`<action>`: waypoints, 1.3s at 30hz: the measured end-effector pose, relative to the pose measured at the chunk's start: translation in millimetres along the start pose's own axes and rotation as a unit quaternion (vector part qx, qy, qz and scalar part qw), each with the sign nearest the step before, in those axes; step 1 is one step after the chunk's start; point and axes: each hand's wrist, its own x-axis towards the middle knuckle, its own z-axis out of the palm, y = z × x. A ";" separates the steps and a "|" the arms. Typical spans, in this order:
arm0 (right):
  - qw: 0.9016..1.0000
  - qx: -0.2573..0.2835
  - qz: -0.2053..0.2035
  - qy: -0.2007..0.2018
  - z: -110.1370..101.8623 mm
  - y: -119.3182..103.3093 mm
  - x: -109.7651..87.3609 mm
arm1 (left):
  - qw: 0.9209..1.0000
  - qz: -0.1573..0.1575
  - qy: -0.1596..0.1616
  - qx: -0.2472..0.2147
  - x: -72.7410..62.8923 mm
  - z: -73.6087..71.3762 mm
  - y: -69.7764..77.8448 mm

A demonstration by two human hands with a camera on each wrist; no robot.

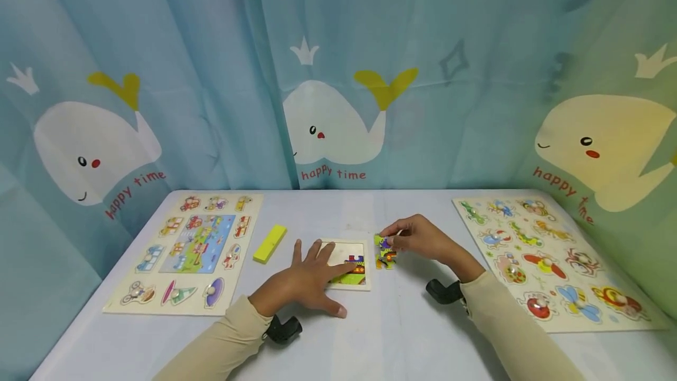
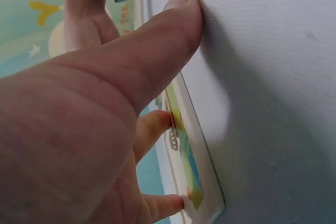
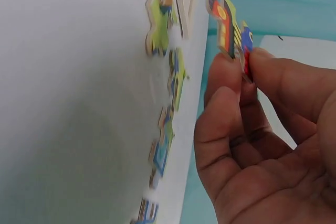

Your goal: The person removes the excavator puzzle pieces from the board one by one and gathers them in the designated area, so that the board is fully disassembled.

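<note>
My left hand (image 1: 309, 281) lies spread over a small wooden puzzle tray (image 1: 368, 269), its fingertips touching the tray. The thumb points off toward the near side. A printed picture part with green, red and purple shows inside the tray beside the index finger; the hand covers the rest. Right of the tray, my right hand (image 1: 423, 240) pinches colourful puzzle pieces (image 3: 228, 27) between thumb and fingers. They show red, yellow, green and blue, and in the right wrist view they are raised off the white surface. How many are held I cannot tell.
Several loose-looking pieces (image 3: 163, 145) lie on the white surface in the right wrist view. A yellow block (image 1: 270, 244) is left of the tray. A vehicle peg board (image 1: 248, 204) lies at left, an insect peg board (image 1: 508, 210) at right. A whale-print curtain (image 1: 338, 16) hangs behind.
</note>
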 end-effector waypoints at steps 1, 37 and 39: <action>1.000 -0.002 0.001 0.001 -2.0 0.8 -1.7 | 1.000 0.000 0.001 0.001 0.4 -0.4 0.3; 0.998 -0.032 0.016 -0.051 -14.8 18.8 -15.2 | 0.994 0.061 -0.058 -0.075 8.1 12.0 -7.7; 0.998 -0.038 0.017 -0.050 -14.1 18.6 -15.1 | 0.994 0.060 -0.059 -0.075 8.3 12.0 -8.3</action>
